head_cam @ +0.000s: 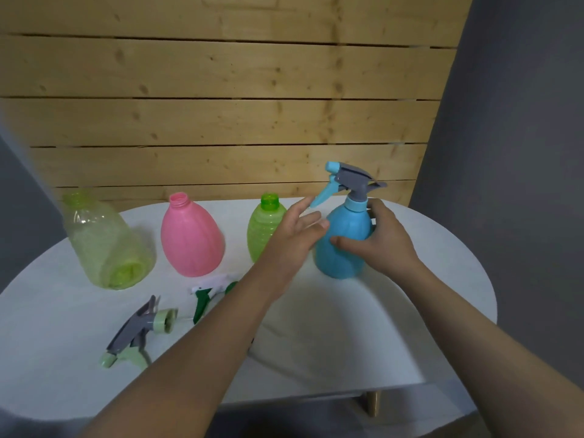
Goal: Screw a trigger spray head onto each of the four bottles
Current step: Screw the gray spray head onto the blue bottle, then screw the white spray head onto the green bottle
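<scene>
A blue bottle [344, 245] stands upright on the white table [363, 327] with a grey and blue trigger head [350, 181] on its neck. My right hand [382, 241] wraps the bottle's right side. My left hand [297, 235] is just left of it, fingers spread, fingertips at the bottle. A pink bottle [192, 237], a small green bottle [264, 227] and a pale green clear bottle [106, 241] stand capless in a row to the left. A grey and pale green trigger head [139, 333] and a white and dark green trigger head [208, 294] lie in front, the latter partly behind my left forearm.
A wall of wooden planks [221, 121] rises right behind the table. The table's rounded front edge [316, 393] runs near my forearms, with a wooden leg [373, 403] below it. Grey walls flank both sides.
</scene>
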Demonstrator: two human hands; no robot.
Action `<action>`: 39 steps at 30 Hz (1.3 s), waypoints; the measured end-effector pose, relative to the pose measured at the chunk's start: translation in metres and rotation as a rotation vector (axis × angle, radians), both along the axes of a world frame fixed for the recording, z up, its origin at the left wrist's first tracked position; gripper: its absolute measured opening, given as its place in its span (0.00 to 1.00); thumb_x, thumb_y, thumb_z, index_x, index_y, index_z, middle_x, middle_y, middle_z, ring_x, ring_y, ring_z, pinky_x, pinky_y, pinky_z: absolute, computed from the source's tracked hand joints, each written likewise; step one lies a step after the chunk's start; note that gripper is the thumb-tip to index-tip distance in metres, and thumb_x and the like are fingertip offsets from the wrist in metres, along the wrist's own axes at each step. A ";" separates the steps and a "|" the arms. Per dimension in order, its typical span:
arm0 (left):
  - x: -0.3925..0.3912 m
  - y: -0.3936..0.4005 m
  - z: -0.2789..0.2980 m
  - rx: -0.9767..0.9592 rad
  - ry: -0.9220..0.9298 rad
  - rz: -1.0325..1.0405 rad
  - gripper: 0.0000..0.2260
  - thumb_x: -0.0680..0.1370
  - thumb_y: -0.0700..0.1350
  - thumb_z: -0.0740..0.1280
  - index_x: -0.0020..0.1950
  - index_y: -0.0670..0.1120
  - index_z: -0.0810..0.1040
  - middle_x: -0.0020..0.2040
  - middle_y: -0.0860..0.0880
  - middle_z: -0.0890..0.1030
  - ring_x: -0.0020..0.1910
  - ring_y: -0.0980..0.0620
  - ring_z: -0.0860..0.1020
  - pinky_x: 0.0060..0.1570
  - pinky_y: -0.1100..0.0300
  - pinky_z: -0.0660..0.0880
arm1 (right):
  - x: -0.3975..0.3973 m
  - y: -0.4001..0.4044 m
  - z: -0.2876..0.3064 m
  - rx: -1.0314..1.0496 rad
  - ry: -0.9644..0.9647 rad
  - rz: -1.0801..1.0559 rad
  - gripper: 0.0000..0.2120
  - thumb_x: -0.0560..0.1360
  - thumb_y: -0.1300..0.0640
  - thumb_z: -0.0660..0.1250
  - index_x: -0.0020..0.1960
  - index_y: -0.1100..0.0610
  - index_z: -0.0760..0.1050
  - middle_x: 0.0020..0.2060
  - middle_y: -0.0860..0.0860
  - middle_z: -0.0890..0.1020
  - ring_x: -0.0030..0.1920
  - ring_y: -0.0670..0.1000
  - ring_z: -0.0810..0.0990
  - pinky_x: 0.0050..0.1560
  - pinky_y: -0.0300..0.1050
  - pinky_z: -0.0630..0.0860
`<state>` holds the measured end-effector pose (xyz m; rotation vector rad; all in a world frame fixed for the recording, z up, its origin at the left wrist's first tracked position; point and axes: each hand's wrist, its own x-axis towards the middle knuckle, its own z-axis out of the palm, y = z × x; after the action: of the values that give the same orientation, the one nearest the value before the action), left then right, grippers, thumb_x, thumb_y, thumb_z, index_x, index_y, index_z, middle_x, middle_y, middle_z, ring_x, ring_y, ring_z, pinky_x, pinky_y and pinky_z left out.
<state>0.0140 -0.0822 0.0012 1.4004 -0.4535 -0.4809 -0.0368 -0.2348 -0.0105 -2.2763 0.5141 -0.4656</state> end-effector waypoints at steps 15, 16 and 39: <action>-0.001 -0.032 -0.016 0.116 0.055 -0.049 0.27 0.78 0.35 0.58 0.75 0.49 0.57 0.73 0.48 0.64 0.65 0.52 0.70 0.51 0.64 0.71 | 0.006 -0.014 -0.006 0.014 -0.003 -0.022 0.41 0.68 0.49 0.73 0.75 0.50 0.55 0.67 0.50 0.72 0.62 0.51 0.73 0.56 0.47 0.72; -0.003 -0.030 -0.016 0.143 0.024 -0.038 0.26 0.78 0.35 0.58 0.75 0.48 0.57 0.73 0.48 0.65 0.66 0.52 0.70 0.54 0.63 0.71 | 0.004 -0.013 -0.005 0.009 0.028 -0.043 0.43 0.69 0.48 0.73 0.76 0.51 0.53 0.69 0.51 0.70 0.65 0.53 0.72 0.59 0.49 0.71; 0.019 0.110 -0.046 0.984 -0.617 0.000 0.17 0.76 0.43 0.66 0.65 0.46 0.74 0.65 0.43 0.71 0.65 0.46 0.67 0.60 0.61 0.64 | -0.016 0.053 -0.017 0.277 0.106 0.154 0.13 0.70 0.52 0.73 0.51 0.58 0.78 0.38 0.51 0.78 0.38 0.49 0.75 0.45 0.49 0.77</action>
<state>0.0328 0.0281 -0.0453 2.5239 -0.7612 -0.2527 -0.0532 -0.1814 -0.0273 -2.0607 0.4233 -0.1845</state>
